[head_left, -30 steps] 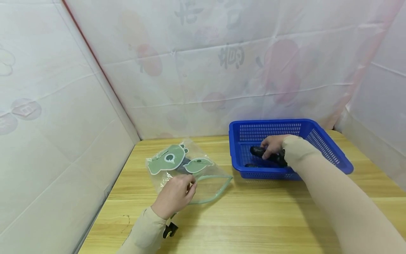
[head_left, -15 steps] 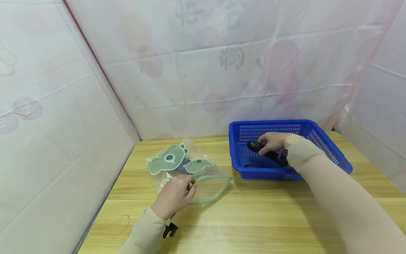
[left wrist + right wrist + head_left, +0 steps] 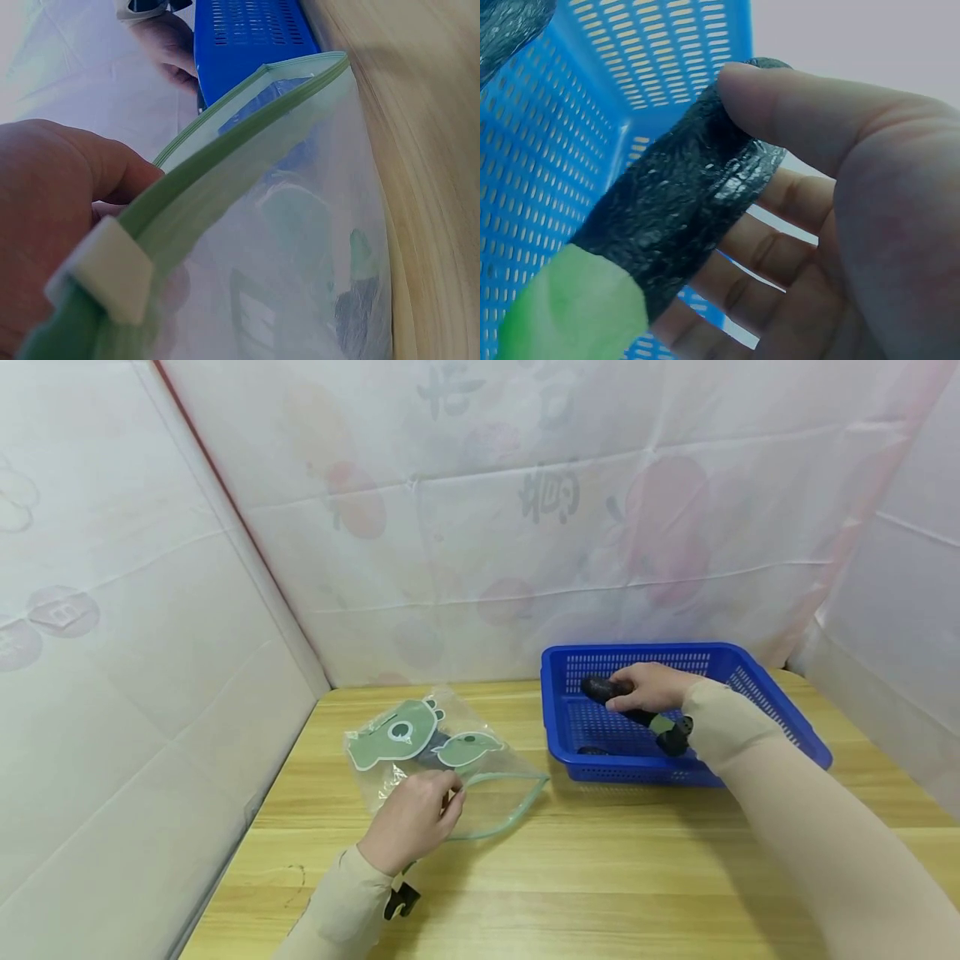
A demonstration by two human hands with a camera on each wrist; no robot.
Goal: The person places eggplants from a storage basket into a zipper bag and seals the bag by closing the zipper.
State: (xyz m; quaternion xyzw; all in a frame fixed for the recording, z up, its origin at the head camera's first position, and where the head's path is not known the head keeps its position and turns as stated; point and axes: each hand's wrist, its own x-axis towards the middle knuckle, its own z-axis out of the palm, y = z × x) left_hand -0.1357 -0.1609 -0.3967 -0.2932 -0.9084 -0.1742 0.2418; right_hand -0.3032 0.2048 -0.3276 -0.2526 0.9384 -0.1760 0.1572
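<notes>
My right hand point(image 3: 651, 686) grips a roll of black plastic bags point(image 3: 679, 187) with thumb and fingers, over the blue basket. The roll is shiny and wrinkled, with a light green band point(image 3: 574, 307) near its lower end. On the left, a clear zip bag point(image 3: 390, 772) with a green zipper edge lies on the table, its mouth gaping toward the basket. Green animal shapes are printed on it, and something dark point(image 3: 356, 311) shows inside. My left hand point(image 3: 416, 818) pinches its edge near the white slider point(image 3: 112, 270).
The perforated blue basket point(image 3: 780, 710) stands at the back right of the wooden table point(image 3: 570, 877). Another black wrinkled item point(image 3: 510, 30) lies in it. White printed cloth point(image 3: 480, 527) hangs behind and at both sides.
My right hand has raised the black roll off the basket floor, its far end moving up and slightly left. The left hand and the zip bag hold their place.
</notes>
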